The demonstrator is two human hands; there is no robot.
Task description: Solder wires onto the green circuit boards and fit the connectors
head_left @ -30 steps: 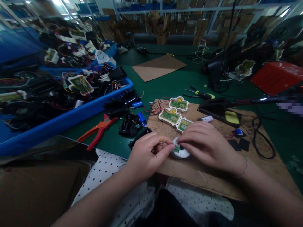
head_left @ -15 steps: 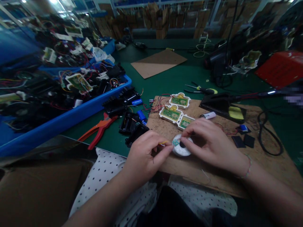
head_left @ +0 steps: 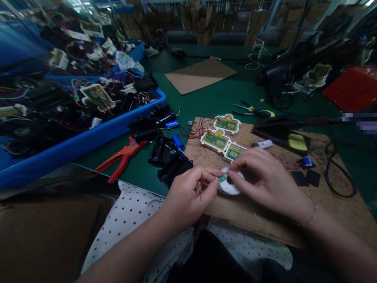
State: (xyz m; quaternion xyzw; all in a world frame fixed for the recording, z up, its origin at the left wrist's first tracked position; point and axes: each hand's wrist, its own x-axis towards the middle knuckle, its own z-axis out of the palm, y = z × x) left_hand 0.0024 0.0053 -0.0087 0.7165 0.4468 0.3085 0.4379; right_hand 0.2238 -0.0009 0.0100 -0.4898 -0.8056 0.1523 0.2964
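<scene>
My left hand [head_left: 188, 192] is closed in a pinch on thin wires, a yellow wire [head_left: 207, 169] and a dark wire [head_left: 199, 191] sticking out between the fingers. Against its fingertips is a small green circuit board [head_left: 222, 177], over a white round spool-like disc [head_left: 229, 190] with a dark centre. My right hand [head_left: 266, 182] reaches over the disc from the right, thumb and forefinger pinched together; what lies between them is too small to make out. Just beyond the hands are several circuit boards in white casings [head_left: 216, 140], with red and black wires.
The disc rests on a brown board [head_left: 212, 212]. To the left are black plastic housings [head_left: 175, 167], red-orange pliers [head_left: 122, 159] and a blue bin [head_left: 88, 139] heaped with wired parts. Yellow-black pliers [head_left: 255, 111], a yellow sponge [head_left: 297, 142] and a cardboard sheet [head_left: 202, 75] lie farther back.
The view has shifted slightly, so most things sit a little farther right. My left fingers have shifted on the wires beside the disc; my right hand keeps its pinch.
</scene>
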